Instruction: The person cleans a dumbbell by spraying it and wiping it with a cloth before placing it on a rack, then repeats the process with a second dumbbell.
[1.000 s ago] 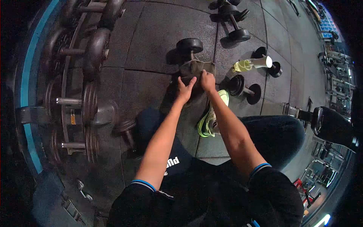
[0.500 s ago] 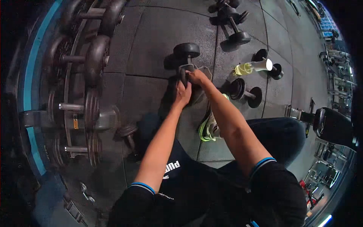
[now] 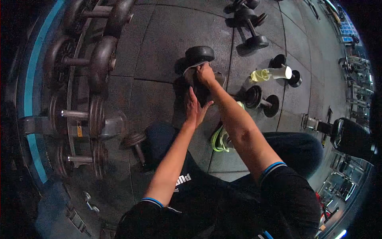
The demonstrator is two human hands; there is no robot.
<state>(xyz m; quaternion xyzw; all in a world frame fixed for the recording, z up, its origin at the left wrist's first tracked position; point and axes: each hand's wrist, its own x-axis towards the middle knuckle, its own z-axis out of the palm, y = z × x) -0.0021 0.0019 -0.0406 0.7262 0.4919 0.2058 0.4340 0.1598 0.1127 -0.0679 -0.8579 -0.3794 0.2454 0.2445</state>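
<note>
A dumbbell (image 3: pixel 200 53) lies on the floor in front of me, its far round head showing. A dark greyish cloth (image 3: pixel 190 73) is draped over its handle and near part, which hides them. My right hand (image 3: pixel 205 74) is closed on the cloth, just behind the far head. Nearer to me, my left hand (image 3: pixel 194 109) is open beside the cloth's near side, thumb spread away from the fingers. Whether its fingertips touch the cloth or the dumbbell is hard to see.
A rack of dumbbells (image 3: pixel 77 114) runs along the left. On the right, a bottle with yellow liquid (image 3: pixel 260 75) rests by another dumbbell (image 3: pixel 295 79); a plate-loaded dumbbell (image 3: pixel 271 105) lies nearer. My shoe (image 3: pixel 220 139) is below it. A bench (image 3: pixel 350 137) stands far right.
My left hand has come off the cloth, moved slightly back toward me and opened. My right hand has shifted a little farther away, toward the dumbbell's far head, still gripping the cloth.
</note>
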